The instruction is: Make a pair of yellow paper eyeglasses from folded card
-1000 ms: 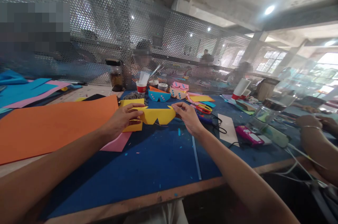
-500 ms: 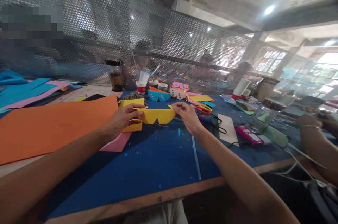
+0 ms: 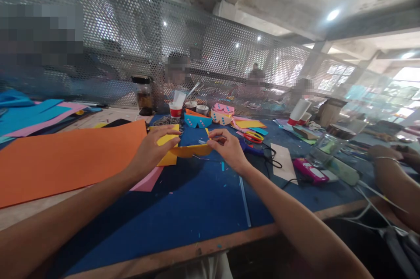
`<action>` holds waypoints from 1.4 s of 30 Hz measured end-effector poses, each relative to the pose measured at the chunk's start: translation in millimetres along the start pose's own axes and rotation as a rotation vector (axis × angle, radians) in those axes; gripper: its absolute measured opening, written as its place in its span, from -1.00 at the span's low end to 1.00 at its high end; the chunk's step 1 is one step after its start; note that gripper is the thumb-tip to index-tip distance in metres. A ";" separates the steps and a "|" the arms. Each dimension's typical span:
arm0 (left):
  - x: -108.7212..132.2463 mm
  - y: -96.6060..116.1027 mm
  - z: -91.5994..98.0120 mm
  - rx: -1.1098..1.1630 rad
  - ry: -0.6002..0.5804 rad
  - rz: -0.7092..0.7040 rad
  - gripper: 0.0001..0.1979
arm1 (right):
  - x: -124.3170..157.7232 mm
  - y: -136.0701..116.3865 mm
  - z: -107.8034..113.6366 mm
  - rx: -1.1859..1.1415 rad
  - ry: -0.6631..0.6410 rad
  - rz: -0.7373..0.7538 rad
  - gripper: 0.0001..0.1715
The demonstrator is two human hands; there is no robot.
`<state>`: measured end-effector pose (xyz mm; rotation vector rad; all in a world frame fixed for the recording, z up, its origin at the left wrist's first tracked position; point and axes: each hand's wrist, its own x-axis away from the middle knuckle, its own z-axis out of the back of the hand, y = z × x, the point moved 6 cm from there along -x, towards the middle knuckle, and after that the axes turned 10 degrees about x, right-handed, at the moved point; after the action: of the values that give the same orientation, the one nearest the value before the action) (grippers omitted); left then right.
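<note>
Between my hands is a pair of yellow foam glasses (image 3: pixel 192 151), tipped so that mostly a thin curved strip shows. My left hand (image 3: pixel 152 147) grips its left end, thumb and fingers around it. The right end is pinched in the fingertips of my right hand (image 3: pixel 228 147), where a narrow yellow arm sticks up. Behind my left hand lies a yellow foam sheet (image 3: pixel 169 158), with a pink piece (image 3: pixel 146 182) below it. Finished-looking blue glasses (image 3: pixel 197 121) with small pink squares stand just beyond.
A large orange sheet (image 3: pixel 72 160) covers the left side. Scissors (image 3: pixel 253 137), a blue glue gun (image 3: pixel 251 147) with black cord, a magenta device (image 3: pixel 310 170) and a glass jar (image 3: pixel 328 143) are at right. Another person's arm (image 3: pixel 390 174) rests at far right. Paper cups (image 3: pixel 176 110) stand behind.
The yellow glasses have tipped from showing their front face to showing mostly their edge. Both hands have turned with them, and my right hand has shifted slightly left.
</note>
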<state>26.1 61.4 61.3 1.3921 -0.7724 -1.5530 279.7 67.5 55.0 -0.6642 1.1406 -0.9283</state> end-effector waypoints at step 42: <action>49.0 46.9 -35.2 -0.008 -0.171 -0.063 -0.69 | 32.7 -41.6 -29.6 0.039 -0.100 0.050 -0.72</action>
<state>71.3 1.5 75.7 1.3009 -0.8306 -1.7388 244.5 19.3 65.8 -0.6408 1.0436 -0.8632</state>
